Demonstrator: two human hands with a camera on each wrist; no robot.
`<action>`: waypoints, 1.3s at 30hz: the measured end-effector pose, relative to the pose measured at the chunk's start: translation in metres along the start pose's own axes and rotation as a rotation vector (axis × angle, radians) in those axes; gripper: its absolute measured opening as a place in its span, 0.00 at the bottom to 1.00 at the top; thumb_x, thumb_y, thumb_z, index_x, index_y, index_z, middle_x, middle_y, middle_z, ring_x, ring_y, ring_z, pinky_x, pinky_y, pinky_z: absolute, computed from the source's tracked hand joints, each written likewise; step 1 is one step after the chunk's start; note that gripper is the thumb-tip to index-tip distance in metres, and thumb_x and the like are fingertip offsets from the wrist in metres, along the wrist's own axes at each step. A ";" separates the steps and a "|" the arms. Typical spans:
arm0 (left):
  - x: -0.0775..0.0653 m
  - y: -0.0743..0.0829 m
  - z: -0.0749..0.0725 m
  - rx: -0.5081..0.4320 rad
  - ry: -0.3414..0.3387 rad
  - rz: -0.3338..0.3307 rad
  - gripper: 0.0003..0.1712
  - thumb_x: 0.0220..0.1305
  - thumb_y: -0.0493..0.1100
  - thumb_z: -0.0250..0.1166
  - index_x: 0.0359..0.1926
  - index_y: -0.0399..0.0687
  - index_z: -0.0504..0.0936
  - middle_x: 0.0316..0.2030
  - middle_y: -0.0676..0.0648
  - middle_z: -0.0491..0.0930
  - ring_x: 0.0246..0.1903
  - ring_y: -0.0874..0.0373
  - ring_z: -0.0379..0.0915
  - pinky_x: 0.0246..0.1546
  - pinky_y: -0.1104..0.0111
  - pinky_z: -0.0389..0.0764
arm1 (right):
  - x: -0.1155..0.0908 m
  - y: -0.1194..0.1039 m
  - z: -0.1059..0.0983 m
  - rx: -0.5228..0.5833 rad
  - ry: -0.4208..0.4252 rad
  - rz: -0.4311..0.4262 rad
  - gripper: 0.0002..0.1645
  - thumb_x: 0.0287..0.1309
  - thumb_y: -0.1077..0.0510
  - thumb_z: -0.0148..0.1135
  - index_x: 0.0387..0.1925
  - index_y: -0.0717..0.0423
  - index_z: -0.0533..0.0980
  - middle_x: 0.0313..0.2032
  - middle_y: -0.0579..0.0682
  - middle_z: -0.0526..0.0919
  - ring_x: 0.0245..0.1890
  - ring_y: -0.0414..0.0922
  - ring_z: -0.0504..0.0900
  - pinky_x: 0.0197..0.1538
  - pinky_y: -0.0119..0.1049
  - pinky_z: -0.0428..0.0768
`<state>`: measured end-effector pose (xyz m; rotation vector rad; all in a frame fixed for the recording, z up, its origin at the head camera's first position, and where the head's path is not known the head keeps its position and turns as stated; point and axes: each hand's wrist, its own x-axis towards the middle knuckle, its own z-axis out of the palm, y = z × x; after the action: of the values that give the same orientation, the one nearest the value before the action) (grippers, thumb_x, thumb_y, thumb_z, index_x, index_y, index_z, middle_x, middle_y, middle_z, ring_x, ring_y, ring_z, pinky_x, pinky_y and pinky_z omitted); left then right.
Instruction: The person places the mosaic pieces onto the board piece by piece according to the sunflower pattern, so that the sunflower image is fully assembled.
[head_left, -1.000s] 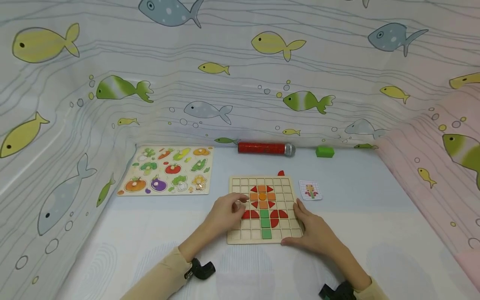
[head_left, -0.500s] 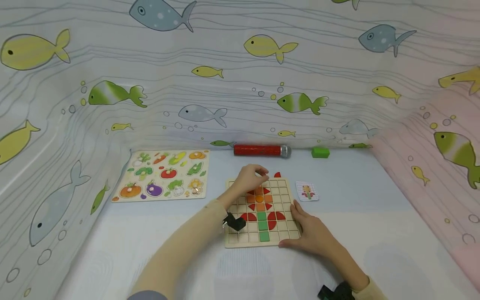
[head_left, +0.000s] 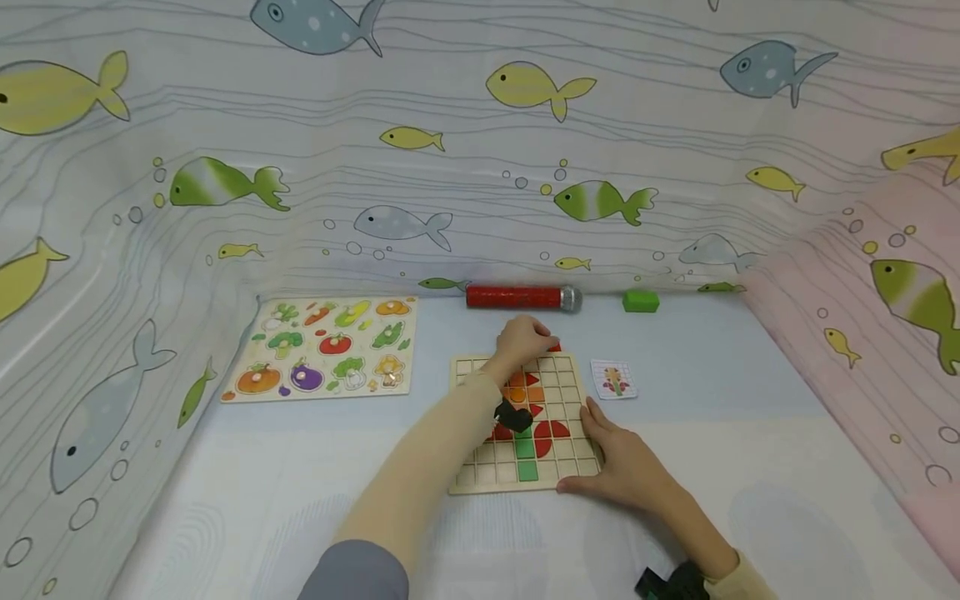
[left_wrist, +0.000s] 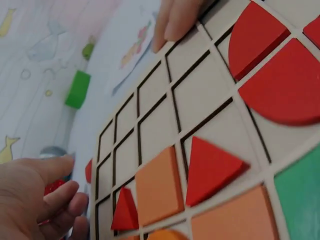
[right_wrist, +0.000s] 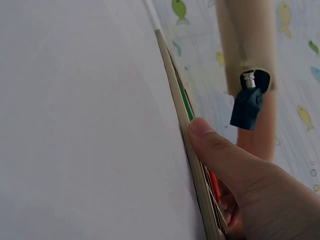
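A square wooden grid board (head_left: pixel 465 477) lies in front of me, with red, orange and green pieces set in its squares. My left hand (head_left: pixel 522 340) reaches over its far edge, fingertips right at a red quarter-round piece (head_left: pixel 555 347) behind the board. In the left wrist view, the fingers of that hand are loosely bent and a narrow gap separates them from the red piece (left_wrist: pixel 89 171). My right hand (head_left: pixel 630 467) holds the board by its near right corner, thumb (right_wrist: pixel 202 129) on the front edge and fingers along the right side.
A small picture card (head_left: pixel 613 380) lies right of the board. Behind stand a red microphone (head_left: pixel 517 297) and a green block (head_left: pixel 641 302). A vegetable knob puzzle (head_left: pixel 375 333) lies at the left. Fish-print cloth (head_left: pixel 465 183) walls the back and sides.
My left hand has moved from the left part of the board, across it, to the red piece beyond the far edge. My right hand stays at the corner.
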<state>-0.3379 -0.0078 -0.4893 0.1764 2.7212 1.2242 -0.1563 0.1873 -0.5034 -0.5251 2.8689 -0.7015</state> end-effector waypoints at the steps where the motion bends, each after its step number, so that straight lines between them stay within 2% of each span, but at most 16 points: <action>1: 0.001 0.003 0.003 0.041 0.010 -0.007 0.17 0.69 0.54 0.72 0.49 0.47 0.91 0.48 0.49 0.90 0.51 0.51 0.84 0.61 0.52 0.78 | 0.000 0.000 0.000 0.000 -0.001 0.000 0.81 0.40 0.17 0.75 0.79 0.68 0.60 0.81 0.65 0.57 0.74 0.66 0.69 0.68 0.60 0.77; 2: -0.010 0.016 -0.003 0.064 0.007 -0.021 0.16 0.69 0.53 0.72 0.48 0.47 0.91 0.48 0.49 0.90 0.52 0.51 0.84 0.64 0.49 0.76 | -0.001 0.001 0.000 0.001 -0.001 0.000 0.81 0.40 0.17 0.75 0.79 0.67 0.60 0.81 0.65 0.57 0.74 0.66 0.69 0.68 0.59 0.77; 4: -0.006 0.017 0.003 0.123 0.024 -0.027 0.16 0.67 0.55 0.73 0.46 0.49 0.92 0.46 0.51 0.91 0.51 0.51 0.84 0.65 0.47 0.74 | -0.001 0.001 0.000 0.000 -0.002 0.003 0.80 0.40 0.17 0.75 0.79 0.67 0.60 0.81 0.65 0.57 0.74 0.66 0.69 0.68 0.59 0.77; 8: -0.001 0.012 0.006 0.179 0.040 0.013 0.12 0.68 0.53 0.73 0.41 0.51 0.92 0.42 0.52 0.91 0.47 0.51 0.85 0.63 0.47 0.76 | 0.000 0.000 0.000 0.006 -0.005 0.006 0.80 0.41 0.17 0.75 0.80 0.66 0.60 0.81 0.64 0.57 0.74 0.66 0.69 0.68 0.60 0.77; 12: 0.001 0.006 -0.004 0.177 0.038 0.075 0.10 0.71 0.49 0.71 0.41 0.48 0.93 0.40 0.50 0.91 0.46 0.52 0.85 0.59 0.50 0.79 | 0.002 0.000 -0.001 0.002 -0.011 0.010 0.81 0.40 0.16 0.74 0.80 0.66 0.60 0.81 0.63 0.56 0.75 0.66 0.69 0.68 0.60 0.77; 17: 0.002 0.004 -0.010 0.198 0.068 0.055 0.12 0.70 0.51 0.72 0.39 0.48 0.93 0.38 0.51 0.91 0.43 0.52 0.86 0.56 0.53 0.81 | 0.004 0.000 -0.002 -0.007 -0.012 0.007 0.81 0.40 0.16 0.74 0.80 0.66 0.60 0.81 0.64 0.57 0.75 0.65 0.68 0.68 0.60 0.77; 19: 0.003 0.005 -0.007 0.227 0.078 0.035 0.14 0.67 0.55 0.73 0.36 0.49 0.92 0.36 0.52 0.91 0.42 0.53 0.85 0.55 0.53 0.81 | 0.004 0.000 -0.002 -0.006 -0.007 0.003 0.81 0.40 0.16 0.75 0.80 0.67 0.60 0.81 0.64 0.57 0.75 0.66 0.69 0.68 0.60 0.77; 22: 0.005 0.009 0.002 0.261 0.070 0.019 0.17 0.64 0.59 0.75 0.31 0.50 0.92 0.31 0.54 0.90 0.39 0.54 0.84 0.60 0.49 0.79 | 0.003 0.000 -0.001 0.001 -0.005 0.005 0.81 0.40 0.16 0.75 0.80 0.66 0.60 0.81 0.64 0.57 0.75 0.66 0.69 0.67 0.60 0.77; 25: 0.009 0.011 0.010 0.285 0.065 0.014 0.18 0.62 0.59 0.77 0.27 0.51 0.91 0.28 0.54 0.89 0.38 0.54 0.83 0.64 0.46 0.75 | 0.002 0.001 0.001 0.006 -0.007 0.011 0.81 0.40 0.16 0.74 0.80 0.66 0.60 0.81 0.64 0.57 0.75 0.66 0.69 0.67 0.60 0.77; 27: 0.010 0.012 0.012 0.306 0.059 0.014 0.18 0.62 0.58 0.77 0.26 0.51 0.90 0.27 0.54 0.88 0.37 0.54 0.83 0.64 0.46 0.75 | 0.002 0.001 0.003 0.007 -0.009 0.012 0.81 0.40 0.15 0.73 0.80 0.66 0.60 0.81 0.64 0.57 0.75 0.66 0.69 0.68 0.60 0.77; 30: 0.009 0.012 0.010 0.319 0.048 0.031 0.16 0.64 0.56 0.76 0.28 0.50 0.91 0.30 0.52 0.89 0.39 0.53 0.84 0.60 0.48 0.77 | 0.002 0.001 0.003 0.005 -0.005 0.010 0.81 0.40 0.15 0.73 0.80 0.66 0.60 0.81 0.64 0.57 0.75 0.66 0.69 0.68 0.60 0.77; 35: 0.004 0.008 -0.003 0.268 0.053 0.091 0.12 0.67 0.51 0.75 0.36 0.47 0.92 0.36 0.50 0.91 0.43 0.52 0.85 0.57 0.50 0.80 | 0.002 0.000 0.001 0.006 0.002 0.004 0.80 0.40 0.16 0.74 0.79 0.66 0.61 0.81 0.64 0.57 0.75 0.66 0.69 0.68 0.60 0.77; 39: 0.002 0.002 -0.012 0.235 0.048 0.111 0.14 0.68 0.51 0.74 0.41 0.44 0.92 0.40 0.48 0.91 0.44 0.51 0.86 0.53 0.55 0.83 | 0.001 0.000 0.000 0.003 -0.005 0.004 0.80 0.40 0.16 0.74 0.79 0.67 0.60 0.81 0.65 0.57 0.75 0.66 0.68 0.68 0.60 0.77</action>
<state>-0.3417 -0.0155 -0.4802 0.3329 2.9273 0.9412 -0.1576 0.1868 -0.5032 -0.5191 2.8630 -0.7034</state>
